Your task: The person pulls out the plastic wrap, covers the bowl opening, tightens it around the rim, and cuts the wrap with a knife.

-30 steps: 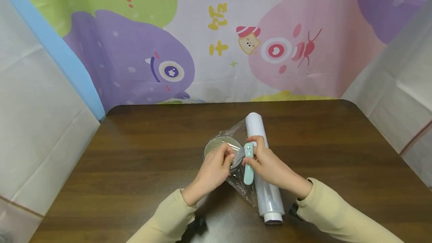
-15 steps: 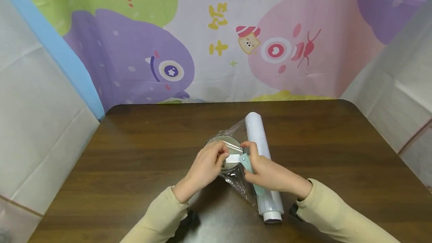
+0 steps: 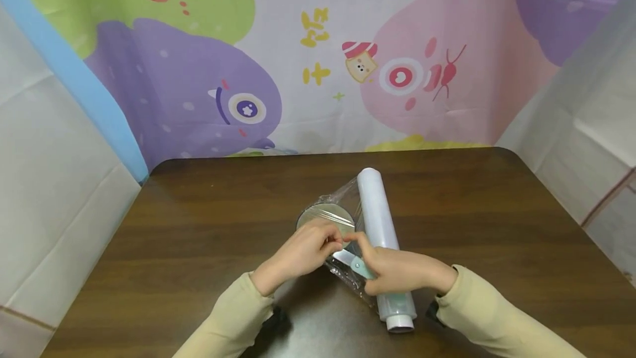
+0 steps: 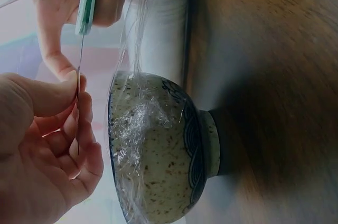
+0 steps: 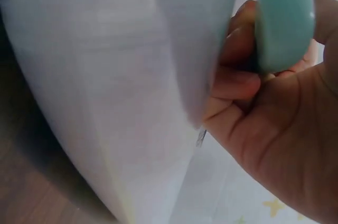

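Observation:
A folding knife with a mint-green handle (image 3: pixel 360 267) is held above a bowl, its blade (image 3: pixel 343 257) pointing left. My right hand (image 3: pixel 399 267) grips the handle, index finger stretched toward the left fingertips. With thumb and fingers my left hand (image 4: pixel 47 134) pinches the flat of the blade, as the left wrist view shows. Beneath it stands a speckled ceramic bowl (image 4: pixel 163 166) with a blue pattern, upright on its foot. Clear cling film (image 4: pixel 140 129) lies over its rim and clings to its side. That film runs to a white roll (image 3: pixel 376 209) under my right hand.
The dark wooden table (image 3: pixel 208 236) extends on both sides of the bowl. At its back hangs a printed cartoon curtain (image 3: pixel 318 98), with pale panels left and right. In the right wrist view the roll (image 5: pixel 116 76) fills the left side, close to my hand.
The knife's blade has swung out from an angle to nearly in line with the handle. Both hands have shifted slightly toward me, and the handle has tilted. Bowl and roll stay in place.

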Available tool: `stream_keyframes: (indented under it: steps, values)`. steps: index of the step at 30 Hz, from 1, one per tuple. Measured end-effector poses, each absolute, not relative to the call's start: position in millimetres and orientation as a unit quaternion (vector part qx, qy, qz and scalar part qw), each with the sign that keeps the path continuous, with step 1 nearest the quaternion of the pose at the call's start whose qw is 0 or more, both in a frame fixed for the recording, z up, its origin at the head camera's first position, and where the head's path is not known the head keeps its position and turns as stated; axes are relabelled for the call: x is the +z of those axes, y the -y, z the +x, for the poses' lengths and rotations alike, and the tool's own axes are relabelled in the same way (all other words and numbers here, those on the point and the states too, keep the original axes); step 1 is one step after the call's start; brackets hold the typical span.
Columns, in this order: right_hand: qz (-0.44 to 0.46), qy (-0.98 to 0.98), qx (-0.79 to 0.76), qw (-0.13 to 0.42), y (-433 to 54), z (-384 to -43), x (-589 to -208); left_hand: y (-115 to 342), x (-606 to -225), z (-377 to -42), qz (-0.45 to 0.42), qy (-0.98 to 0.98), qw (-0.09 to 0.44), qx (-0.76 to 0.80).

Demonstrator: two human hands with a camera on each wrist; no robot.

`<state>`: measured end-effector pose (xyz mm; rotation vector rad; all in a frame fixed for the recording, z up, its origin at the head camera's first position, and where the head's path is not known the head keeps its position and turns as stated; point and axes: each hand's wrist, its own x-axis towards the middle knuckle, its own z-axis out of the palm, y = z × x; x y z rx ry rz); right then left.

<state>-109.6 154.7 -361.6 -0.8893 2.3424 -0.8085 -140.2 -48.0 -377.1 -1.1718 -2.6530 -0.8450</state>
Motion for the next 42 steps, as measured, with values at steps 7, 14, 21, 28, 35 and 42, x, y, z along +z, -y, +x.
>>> stream_keyframes:
  steps: [7,14,21,28,35,42]
  values:
    - [-0.328,-0.865,-0.289,0.247,-157,-112,-360,44,-371,-149,-0.397,0.877,0.027,-0.268]
    - [-0.3,-0.877,-0.323,0.189,-167,-131,-350,39,-357,-170,-0.327,0.89,0.046,-0.315]
    - [-0.162,-0.911,-0.367,0.093,-176,-175,-352,27,-334,-214,-0.238,0.932,0.019,-0.274]
    - [-0.07,-0.937,-0.342,0.002,-160,-207,-363,10,-348,-257,-0.208,0.946,-0.124,-0.217]
    - [-0.052,-0.939,-0.339,0.002,-140,-216,-361,4,-365,-280,-0.2,0.926,-0.203,-0.248]
    - [-0.083,-0.959,-0.27,0.014,-139,-223,-368,-2,-368,-283,-0.151,0.956,-0.113,-0.227]
